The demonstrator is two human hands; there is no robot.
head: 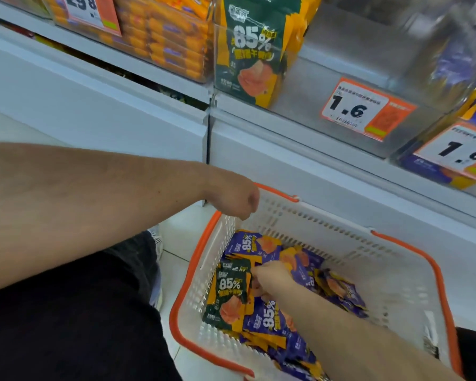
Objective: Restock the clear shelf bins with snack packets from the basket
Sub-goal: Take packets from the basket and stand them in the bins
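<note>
A white basket with an orange rim (390,284) sits on the floor below the shelf, holding several purple snack packets (270,320). My right hand (267,279) is inside it and pinches a small stack of green snack packets (231,295) standing upright at the basket's left side. My left hand (239,202) bends down over the basket's far left corner, its fingers hidden. Above, a clear shelf bin (261,86) holds upright green packets. The bin to its right (396,78) looks mostly bare behind a 1.6 price tag (366,110).
A further clear bin (437,171) at the right holds purple packets behind another 1.6 tag. Orange packets fill a bin (171,37) at the upper left. A white shelf base (121,105) runs behind the basket. My dark-trousered leg (80,312) is left of the basket.
</note>
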